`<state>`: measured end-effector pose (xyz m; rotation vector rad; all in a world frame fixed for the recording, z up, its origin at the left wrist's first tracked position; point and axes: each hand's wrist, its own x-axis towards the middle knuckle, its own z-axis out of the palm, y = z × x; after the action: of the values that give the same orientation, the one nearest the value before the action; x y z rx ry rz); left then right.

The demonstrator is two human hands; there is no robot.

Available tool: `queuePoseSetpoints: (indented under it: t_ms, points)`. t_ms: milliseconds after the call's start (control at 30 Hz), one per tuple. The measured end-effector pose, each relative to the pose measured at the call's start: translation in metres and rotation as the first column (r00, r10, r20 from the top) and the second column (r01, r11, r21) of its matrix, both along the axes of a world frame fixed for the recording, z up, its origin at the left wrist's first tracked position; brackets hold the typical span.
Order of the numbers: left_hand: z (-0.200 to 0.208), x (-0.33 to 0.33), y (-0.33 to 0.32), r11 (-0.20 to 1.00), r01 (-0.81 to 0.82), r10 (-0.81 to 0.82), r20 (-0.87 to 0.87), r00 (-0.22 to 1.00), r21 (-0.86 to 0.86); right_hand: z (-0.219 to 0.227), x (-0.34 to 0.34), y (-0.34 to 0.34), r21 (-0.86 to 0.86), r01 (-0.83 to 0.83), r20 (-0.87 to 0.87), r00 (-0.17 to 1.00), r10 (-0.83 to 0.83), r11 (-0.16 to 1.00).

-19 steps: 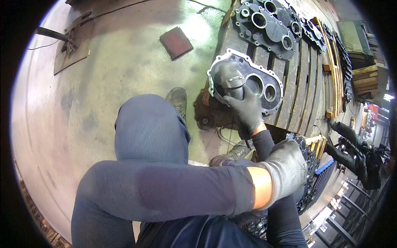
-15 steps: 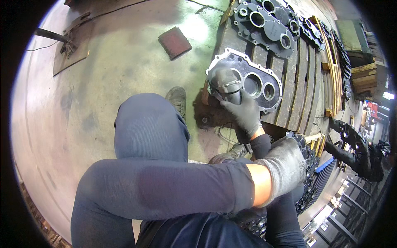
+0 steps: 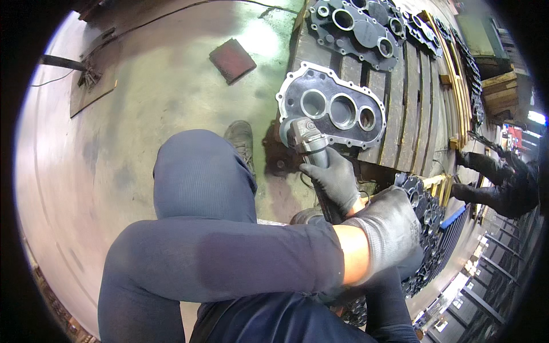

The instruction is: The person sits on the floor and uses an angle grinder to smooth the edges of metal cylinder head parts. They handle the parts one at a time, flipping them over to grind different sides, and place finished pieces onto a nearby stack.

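The angle grinder (image 3: pixel 306 137) sits with its head against the lower left corner of a grey cast metal housing cover (image 3: pixel 334 108) with three round bores, which lies flat on a wooden pallet (image 3: pixel 400 137). The right hand (image 3: pixel 336 178), in a dark grey work glove, is clenched around the grinder's body just behind the head, its grip wrapped tight on the tool. The left hand (image 3: pixel 392 226), in a lighter grey glove, lies across the front of the view near the rear of the grinder; whether its grip is closed on the tool or on anything else cannot be told, since the back of the glove hides the fingers. The left forearm wears a dark blue sleeve, and a bent knee in blue trousers rises below it, with a grey shoe (image 3: pixel 240 137) on the greenish concrete floor (image 3: pixel 143 103). A second, darker cover (image 3: pixel 354 26) lies farther up the pallet. A reddish square plate (image 3: pixel 231 59) rests on the floor, well apart from the pallet
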<state>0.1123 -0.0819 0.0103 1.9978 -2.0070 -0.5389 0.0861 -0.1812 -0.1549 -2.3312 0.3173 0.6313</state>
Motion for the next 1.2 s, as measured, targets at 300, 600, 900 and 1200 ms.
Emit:
queuePoseSetpoints:
  t_ms: [300,600,900,1200]
  points:
    - [-0.005,-0.005,-0.005,0.997,-0.033,0.038,-0.075,0.996,0.068,0.001,-0.022,-0.014,0.069,0.138,-0.093,0.987,-0.132,0.988]
    - [0.008,0.001,-0.007,0.989,0.051,-0.020,-0.211,0.977,0.142,0.001,-0.027,-0.033,0.060,0.181,-0.126,0.977,-0.173,0.982]
    - [-0.028,-0.025,-0.019,0.989,-0.137,0.145,-0.192,0.971,0.058,-0.010,-0.021,-0.046,-0.022,0.157,-0.177,0.971,-0.158,0.987]
    - [-0.039,-0.030,-0.031,0.987,-0.147,0.144,-0.044,0.989,-0.069,0.000,-0.024,-0.084,-0.111,0.293,-0.169,0.936,-0.308,0.950]
